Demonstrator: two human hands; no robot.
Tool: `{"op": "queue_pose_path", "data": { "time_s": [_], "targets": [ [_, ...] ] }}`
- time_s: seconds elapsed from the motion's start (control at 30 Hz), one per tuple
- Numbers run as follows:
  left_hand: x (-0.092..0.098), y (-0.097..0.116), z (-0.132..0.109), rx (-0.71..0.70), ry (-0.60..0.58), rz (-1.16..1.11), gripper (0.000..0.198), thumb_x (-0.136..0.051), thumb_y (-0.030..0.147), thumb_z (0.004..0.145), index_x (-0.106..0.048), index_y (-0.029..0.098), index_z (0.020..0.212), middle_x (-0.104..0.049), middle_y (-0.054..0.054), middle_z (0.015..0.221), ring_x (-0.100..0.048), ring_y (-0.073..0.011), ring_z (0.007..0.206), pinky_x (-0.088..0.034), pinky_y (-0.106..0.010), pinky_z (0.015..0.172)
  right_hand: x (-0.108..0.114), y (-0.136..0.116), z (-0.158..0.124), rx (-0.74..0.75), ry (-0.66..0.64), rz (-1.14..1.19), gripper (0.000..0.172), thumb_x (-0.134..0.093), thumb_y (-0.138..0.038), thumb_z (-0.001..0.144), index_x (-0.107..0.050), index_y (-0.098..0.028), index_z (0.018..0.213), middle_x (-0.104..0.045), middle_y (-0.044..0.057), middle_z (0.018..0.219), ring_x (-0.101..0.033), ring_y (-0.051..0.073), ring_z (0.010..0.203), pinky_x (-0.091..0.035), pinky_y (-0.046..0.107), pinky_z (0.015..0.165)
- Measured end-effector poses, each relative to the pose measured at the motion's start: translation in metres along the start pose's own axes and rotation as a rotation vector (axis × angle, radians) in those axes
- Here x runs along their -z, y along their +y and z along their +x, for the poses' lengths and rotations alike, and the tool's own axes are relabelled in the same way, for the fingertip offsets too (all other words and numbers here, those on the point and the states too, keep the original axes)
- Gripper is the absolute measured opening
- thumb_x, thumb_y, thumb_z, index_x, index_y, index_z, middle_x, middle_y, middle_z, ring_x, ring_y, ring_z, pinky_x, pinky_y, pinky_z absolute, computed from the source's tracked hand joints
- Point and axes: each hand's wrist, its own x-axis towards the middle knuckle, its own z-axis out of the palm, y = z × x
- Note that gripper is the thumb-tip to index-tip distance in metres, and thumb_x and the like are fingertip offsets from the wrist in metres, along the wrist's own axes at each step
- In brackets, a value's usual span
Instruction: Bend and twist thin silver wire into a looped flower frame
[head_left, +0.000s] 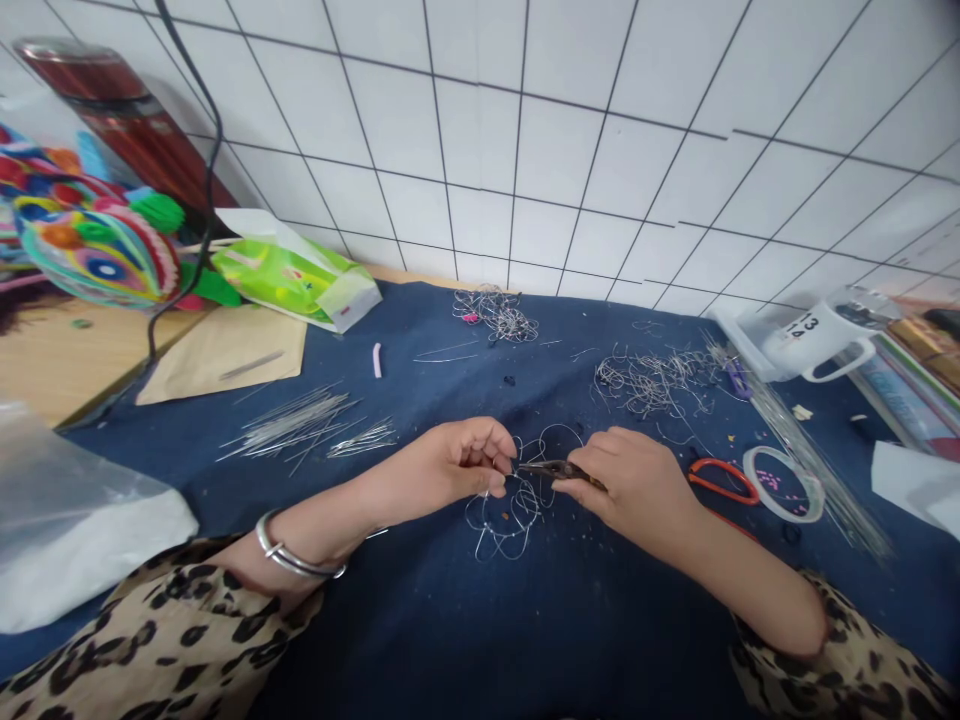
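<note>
My right hand (626, 485) is closed around a pair of pliers (555, 468), whose jaws point left toward my left fingertips. A piece of thin wire bent into several loops (514, 530) hangs below and between the hands, over the blue cloth. My left hand (469, 460) pinches this wire between thumb and fingers, right beside the plier tips. What exactly the jaws touch is too small to make out. Left of my left hand lie a bundle of straight wires (296, 420) and a smaller pile of short wires (364, 437).
Tangled wire heaps lie at the back (495, 315) and right (656, 380). Orange-handled scissors (724, 482), a round dish of pink beads (784, 483), long wires (817, 460) and a white mug (814, 335) stand right. A plastic bag (82, 530) and green packet (296, 275) are left.
</note>
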Motion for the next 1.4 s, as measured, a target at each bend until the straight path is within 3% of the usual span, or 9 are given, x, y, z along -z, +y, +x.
{"op": "queue_pose_path", "data": {
  "time_s": [0.63, 1.03, 1.23, 1.4],
  "targets": [
    [-0.0027, 0.0003, 0.0007, -0.020, -0.034, 0.005, 0.017, -0.056, 0.014, 0.076, -0.051, 0.016, 0.093, -0.058, 0.001, 0.076, -0.055, -0.0103, 0.067, -0.043, -0.026, 0.064, -0.0048, -0.0030, -0.0003, 0.025, -0.009, -0.026, 0.032, -0.043, -0.046, 0.085, -0.059, -0.020, 0.078, -0.054, 0.001, 0.070, -0.042, 0.014, 0.068, -0.028, 0.027, 0.064],
    [-0.0012, -0.0010, 0.0004, -0.003, 0.018, 0.009, 0.020, -0.058, 0.018, 0.076, -0.050, 0.016, 0.094, -0.059, 0.000, 0.079, -0.056, -0.0112, 0.070, -0.044, -0.027, 0.066, -0.0001, -0.0046, -0.0007, 0.057, 0.019, -0.128, 0.026, -0.046, -0.039, 0.085, -0.058, -0.019, 0.076, -0.053, 0.002, 0.069, -0.040, 0.015, 0.069, -0.025, 0.029, 0.063],
    [-0.0008, -0.0018, 0.0009, 0.004, 0.072, 0.008, 0.020, -0.057, 0.016, 0.076, -0.050, 0.016, 0.094, -0.058, -0.001, 0.082, -0.057, -0.0115, 0.072, -0.045, -0.027, 0.067, -0.0005, -0.0026, -0.0010, 0.033, 0.002, -0.069, 0.029, -0.046, -0.042, 0.085, -0.059, -0.019, 0.074, -0.054, 0.002, 0.069, -0.043, 0.015, 0.068, -0.027, 0.028, 0.063],
    [-0.0022, -0.0008, 0.0021, 0.017, 0.050, -0.066, 0.023, -0.058, 0.013, 0.074, -0.049, 0.017, 0.094, -0.059, 0.000, 0.085, -0.057, -0.0111, 0.074, -0.045, -0.028, 0.070, -0.0012, -0.0003, 0.0004, -0.023, -0.027, 0.053, 0.032, -0.046, -0.048, 0.084, -0.059, -0.020, 0.076, -0.057, 0.000, 0.070, -0.047, 0.013, 0.069, -0.031, 0.025, 0.064]
  ]
}}
